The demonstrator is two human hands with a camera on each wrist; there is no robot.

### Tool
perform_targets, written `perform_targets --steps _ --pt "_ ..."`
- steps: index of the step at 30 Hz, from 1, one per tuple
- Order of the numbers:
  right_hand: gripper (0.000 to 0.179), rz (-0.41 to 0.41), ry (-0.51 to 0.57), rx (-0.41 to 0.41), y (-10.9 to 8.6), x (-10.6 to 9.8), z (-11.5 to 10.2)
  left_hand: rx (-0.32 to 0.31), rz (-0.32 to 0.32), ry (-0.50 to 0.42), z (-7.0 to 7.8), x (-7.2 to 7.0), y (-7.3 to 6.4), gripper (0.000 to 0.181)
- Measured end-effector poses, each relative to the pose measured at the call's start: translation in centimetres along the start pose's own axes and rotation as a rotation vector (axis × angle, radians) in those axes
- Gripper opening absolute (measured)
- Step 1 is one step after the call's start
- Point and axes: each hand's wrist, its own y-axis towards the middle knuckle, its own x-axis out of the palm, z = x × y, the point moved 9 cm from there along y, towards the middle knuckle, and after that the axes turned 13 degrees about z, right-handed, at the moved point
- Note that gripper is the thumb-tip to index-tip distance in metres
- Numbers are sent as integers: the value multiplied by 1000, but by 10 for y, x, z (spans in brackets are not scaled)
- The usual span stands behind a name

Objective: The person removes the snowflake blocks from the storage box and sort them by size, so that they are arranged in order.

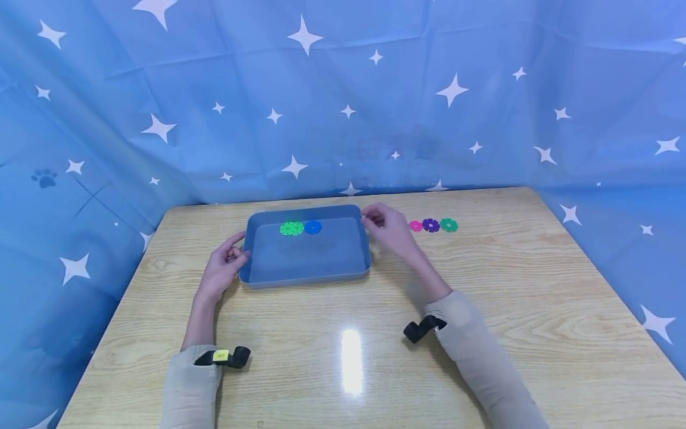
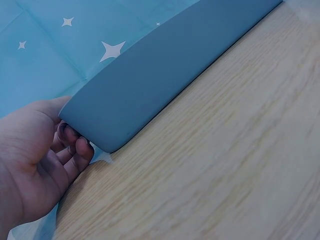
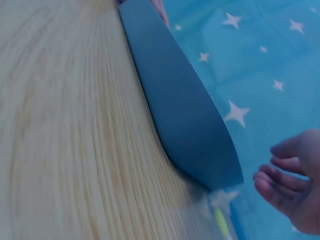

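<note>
A blue-grey tray [image 1: 305, 276] lies on the wooden table, holding two overlapping light green notched discs [image 1: 292, 229] and a blue disc [image 1: 313, 227] toward its far side. My left hand [image 1: 221, 269] grips the tray's left side; in the left wrist view its curled fingers [image 2: 82, 150] sit by the outer wall at a corner. Off the tray's far right corner is my right hand [image 1: 390, 229], fingers loosely bent and nothing visible in them. The right wrist view shows a gap between these fingers [image 3: 280, 185] and the tray wall [image 3: 187, 120].
To the right of my right hand, a pink disc [image 1: 415, 226], a purple disc [image 1: 431, 225] and a green disc [image 1: 449, 225] lie in a row on the table [image 1: 300, 345]. A blue star-patterned cloth [image 1: 321, 137] hangs behind the table's far edge.
</note>
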Motion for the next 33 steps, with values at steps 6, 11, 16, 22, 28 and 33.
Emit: perform_targets --steps 6,11,16,22,28,33 --pt "20 -75 -6 -60 1 34 -24 5 3 0 0 -1 0 56" --pt "23 -163 -27 -77 0 65 -28 1 6 0 0 -1 -1 56" --pt "28 -238 -60 -54 1 91 -23 -6 8 1 1 -1 -1 56" --pt "30 -277 -123 -48 6 113 -20 -5 15 9 1 -2 0 56" --pt "33 -280 -221 -95 14 129 -20 -4 10 4 -2 -2 1 56" --pt "43 -314 -313 -109 16 138 -18 3 1 -1 -1 0 2 56"
